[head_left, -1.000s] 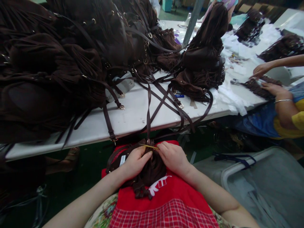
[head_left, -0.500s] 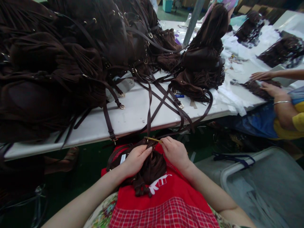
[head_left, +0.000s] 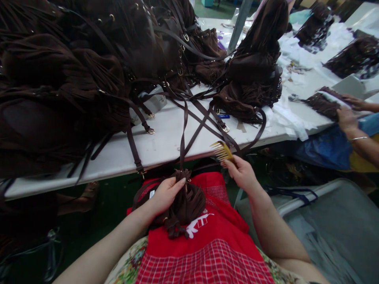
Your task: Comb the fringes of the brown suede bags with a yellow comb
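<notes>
In my lap lies a dark brown fringed bag [head_left: 189, 203], on a red apron [head_left: 227, 225]. My left hand [head_left: 167, 195] is closed on its upper part, thumb on top; the fingers underneath are hidden. A strap [head_left: 184, 134] runs from the bag up onto the table. Off to the right, my right hand [head_left: 241, 173] grips a yellowish-brown wide-toothed comb [head_left: 223, 152] by one end. The comb's teeth point left, in front of the table edge and apart from the bag.
Piles of brown fringed bags [head_left: 59, 86] cover the left of the white table [head_left: 166, 146]. More bags [head_left: 251, 83] stand by a metal post [head_left: 239, 25]. On the right, another person's hands [head_left: 349, 118] hold a brown piece. A grey bin [head_left: 334, 228] stands at my right.
My right hand has lifted the comb off the bag and moved it up and right, turning its teeth into view. My left hand stays on the bag. The other person's hands shifted right.
</notes>
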Demonstrator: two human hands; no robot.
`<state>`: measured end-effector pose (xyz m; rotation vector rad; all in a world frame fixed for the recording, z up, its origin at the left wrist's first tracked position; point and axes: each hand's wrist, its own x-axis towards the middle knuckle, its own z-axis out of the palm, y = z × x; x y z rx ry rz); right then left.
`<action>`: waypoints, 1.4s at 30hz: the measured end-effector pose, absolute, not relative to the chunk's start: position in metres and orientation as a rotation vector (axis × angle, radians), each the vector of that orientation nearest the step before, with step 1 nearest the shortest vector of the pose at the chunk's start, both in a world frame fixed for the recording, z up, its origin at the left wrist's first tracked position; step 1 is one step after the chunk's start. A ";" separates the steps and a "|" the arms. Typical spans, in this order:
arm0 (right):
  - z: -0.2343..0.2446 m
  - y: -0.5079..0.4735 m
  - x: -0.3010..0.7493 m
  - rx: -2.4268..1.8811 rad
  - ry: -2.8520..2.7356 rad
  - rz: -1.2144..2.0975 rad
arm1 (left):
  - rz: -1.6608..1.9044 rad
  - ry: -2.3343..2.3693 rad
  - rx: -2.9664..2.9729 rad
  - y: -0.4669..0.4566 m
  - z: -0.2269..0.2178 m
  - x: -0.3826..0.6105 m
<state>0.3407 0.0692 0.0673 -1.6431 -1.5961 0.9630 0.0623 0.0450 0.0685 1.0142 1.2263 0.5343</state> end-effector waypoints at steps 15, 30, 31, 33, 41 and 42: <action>0.064 0.028 0.266 -1.007 -2.154 1.469 | 0.612 1.314 0.675 0.063 0.046 0.048; 0.032 0.040 0.266 -1.227 -1.779 1.698 | 0.567 1.409 0.948 0.057 0.028 0.053; 0.034 0.045 0.266 -1.235 -1.723 1.701 | 0.537 1.370 1.029 0.060 0.033 0.051; 0.042 0.057 0.264 -1.275 -1.645 1.625 | 0.446 1.235 1.148 0.073 0.052 0.044; 0.100 0.101 0.244 -0.985 -1.437 1.672 | -0.124 0.818 1.168 0.125 0.146 0.049; 0.102 0.103 0.245 -0.972 -1.469 1.716 | -0.150 0.776 1.202 0.122 0.141 0.055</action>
